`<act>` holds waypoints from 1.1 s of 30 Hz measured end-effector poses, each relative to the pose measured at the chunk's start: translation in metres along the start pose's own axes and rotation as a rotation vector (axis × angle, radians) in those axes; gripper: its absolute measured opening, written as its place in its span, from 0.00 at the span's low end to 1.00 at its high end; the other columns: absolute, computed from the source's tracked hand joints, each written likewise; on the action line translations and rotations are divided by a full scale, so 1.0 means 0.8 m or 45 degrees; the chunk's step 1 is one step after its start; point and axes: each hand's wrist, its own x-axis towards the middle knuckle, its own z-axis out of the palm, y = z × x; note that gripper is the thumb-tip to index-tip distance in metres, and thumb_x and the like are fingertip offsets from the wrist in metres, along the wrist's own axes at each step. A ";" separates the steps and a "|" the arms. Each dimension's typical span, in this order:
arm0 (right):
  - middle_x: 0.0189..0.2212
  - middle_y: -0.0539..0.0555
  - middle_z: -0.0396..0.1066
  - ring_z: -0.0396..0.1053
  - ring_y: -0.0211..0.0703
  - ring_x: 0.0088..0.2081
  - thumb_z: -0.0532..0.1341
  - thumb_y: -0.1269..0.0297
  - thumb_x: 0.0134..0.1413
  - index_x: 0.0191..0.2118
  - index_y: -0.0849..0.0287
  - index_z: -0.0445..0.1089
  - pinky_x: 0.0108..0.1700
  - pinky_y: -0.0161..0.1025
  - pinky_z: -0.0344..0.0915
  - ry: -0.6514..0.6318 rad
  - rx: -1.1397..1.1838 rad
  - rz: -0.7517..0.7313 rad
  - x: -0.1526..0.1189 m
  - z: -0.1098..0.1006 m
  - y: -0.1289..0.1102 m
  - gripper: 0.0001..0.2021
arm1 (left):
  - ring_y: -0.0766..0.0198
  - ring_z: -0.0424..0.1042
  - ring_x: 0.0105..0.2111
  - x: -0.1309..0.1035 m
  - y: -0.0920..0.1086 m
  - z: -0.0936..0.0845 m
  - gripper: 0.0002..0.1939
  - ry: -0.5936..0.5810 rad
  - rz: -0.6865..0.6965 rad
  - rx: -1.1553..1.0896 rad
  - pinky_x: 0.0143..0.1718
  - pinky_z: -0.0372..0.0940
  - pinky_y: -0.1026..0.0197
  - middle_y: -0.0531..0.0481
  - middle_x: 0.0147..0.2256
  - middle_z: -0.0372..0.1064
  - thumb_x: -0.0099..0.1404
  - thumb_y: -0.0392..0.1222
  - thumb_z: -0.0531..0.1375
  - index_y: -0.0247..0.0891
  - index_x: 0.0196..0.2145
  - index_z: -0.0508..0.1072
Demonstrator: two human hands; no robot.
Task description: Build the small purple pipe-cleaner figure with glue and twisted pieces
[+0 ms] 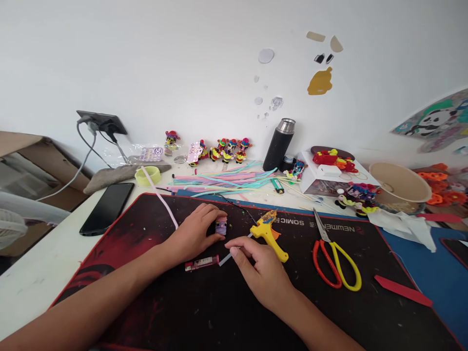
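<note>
Between the fingertips and thumb of my left hand point(199, 226) is a small block of purple and pink fuzzy pipe cleaner point(221, 226), resting on the black mat. My right hand point(258, 265) is curled, thumb and forefinger drawn together at a grey glue stick point(225, 259); the fingers hide the middle of it. That stick runs up to a yellow hot glue gun point(268, 236), lying on its side just beyond the right hand. A pink lighter point(202, 263) lies on the mat between my hands.
Scissors point(331, 261) with red and yellow handles and a red strip point(403, 291) lie right. Behind are pastel pipe cleaners point(226, 180), small figures point(230, 150), a black thermos point(279, 146) and a white box point(318, 180). A phone point(107, 208) and yellow tape roll point(148, 176) are left.
</note>
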 end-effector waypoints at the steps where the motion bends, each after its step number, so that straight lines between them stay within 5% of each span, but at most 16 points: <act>1: 0.37 0.53 0.82 0.77 0.44 0.35 0.56 0.57 0.72 0.50 0.54 0.79 0.37 0.37 0.66 -0.001 0.000 0.002 0.000 0.000 0.000 0.15 | 0.49 0.69 0.54 0.000 0.000 0.000 0.21 -0.003 -0.003 0.004 0.58 0.67 0.45 0.44 0.52 0.72 0.65 0.36 0.69 0.40 0.54 0.71; 33: 0.32 0.51 0.79 0.73 0.42 0.30 0.55 0.55 0.72 0.49 0.54 0.78 0.34 0.37 0.62 0.021 -0.035 -0.020 -0.003 -0.002 0.001 0.16 | 0.47 0.69 0.57 0.001 0.002 0.002 0.29 0.010 -0.078 -0.094 0.62 0.66 0.43 0.42 0.55 0.72 0.61 0.36 0.71 0.40 0.59 0.71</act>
